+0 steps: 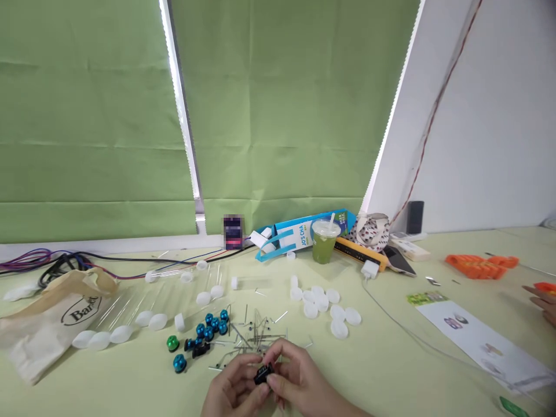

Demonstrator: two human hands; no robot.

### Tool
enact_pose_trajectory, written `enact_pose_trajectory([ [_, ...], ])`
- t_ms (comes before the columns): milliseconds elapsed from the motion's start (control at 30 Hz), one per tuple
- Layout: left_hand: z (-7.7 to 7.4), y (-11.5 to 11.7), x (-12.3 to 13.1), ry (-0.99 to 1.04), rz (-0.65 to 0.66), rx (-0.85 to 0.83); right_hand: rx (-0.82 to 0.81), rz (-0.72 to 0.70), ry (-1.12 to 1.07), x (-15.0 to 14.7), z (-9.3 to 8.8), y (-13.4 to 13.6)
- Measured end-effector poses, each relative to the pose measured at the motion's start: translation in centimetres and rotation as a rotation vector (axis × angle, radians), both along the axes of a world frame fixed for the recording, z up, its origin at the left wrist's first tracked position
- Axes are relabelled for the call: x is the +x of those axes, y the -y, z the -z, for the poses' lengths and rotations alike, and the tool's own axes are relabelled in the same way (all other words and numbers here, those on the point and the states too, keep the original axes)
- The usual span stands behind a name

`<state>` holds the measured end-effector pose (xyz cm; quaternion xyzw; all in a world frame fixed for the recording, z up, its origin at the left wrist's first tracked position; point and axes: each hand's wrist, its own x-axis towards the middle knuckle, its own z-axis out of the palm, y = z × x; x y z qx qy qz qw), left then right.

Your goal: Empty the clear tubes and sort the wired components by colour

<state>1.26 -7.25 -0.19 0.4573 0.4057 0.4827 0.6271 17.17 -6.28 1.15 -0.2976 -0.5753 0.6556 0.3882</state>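
Low in the head view, my left hand (237, 387) and my right hand (295, 373) meet over the table. Between their fingertips is a small black piece (262, 374) with faint light marks on it; its exact kind is not clear. Both hands have their fingers closed on it. Just beyond lies a loose pile of thin metal rods (260, 333), some with small dark ends. To the left of the pile sit several blue metallic knobs (209, 332) with black bases, one green knob (172, 343) and a black cylindrical piece (200, 350).
Clear tubes (143, 307) with white caps lie left, beside a cloth bag (52, 324). Several white caps (320, 302) are scattered centre right. A green drink cup (325, 243), a yellow power strip (360, 253) and cables stand behind. Another person's hand (542, 302) is at far right near orange pieces (480, 266).
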Motion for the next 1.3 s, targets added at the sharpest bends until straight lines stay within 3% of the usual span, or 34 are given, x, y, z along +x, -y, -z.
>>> enact_pose_trajectory([
  [200, -1.5, 0.4, 0.0, 0.049, 0.093, 0.028, -0.028, 0.019, 0.025, 0.2, -0.3, 0.2],
  [400, -1.0, 0.6, -0.1, 0.03, 0.022, 0.056, -0.025, 0.015, 0.023, 0.3, -0.8, 0.1],
  [533, -0.8, 0.5, -0.3, 0.017, 0.068, 0.057, -0.058, 0.032, 0.052, 0.3, -1.0, -0.1],
  [733, -1.4, 0.6, -0.5, -0.022, 0.043, 0.015, 0.01, 0.032, 0.088, 0.5, -1.6, 0.3],
  [833, -1.6, 0.7, -0.5, -0.015, 0.045, 0.002, -0.032, 0.042, 0.094, 0.4, -1.5, 0.2],
  [1033, 0.1, 0.3, -0.2, -0.005, -0.03, 0.001, 0.073, 0.024, 0.089, 0.5, -1.5, 0.0],
  [1133, 1.0, 0.0, -0.1, -0.012, -0.028, 0.027, 0.0, 0.032, 0.094, 0.5, -1.0, -0.1],
  [1300, 0.8, 0.2, -0.3, 0.008, -0.017, 0.058, 0.072, 0.021, 0.096, 0.4, -0.9, 0.0],
])
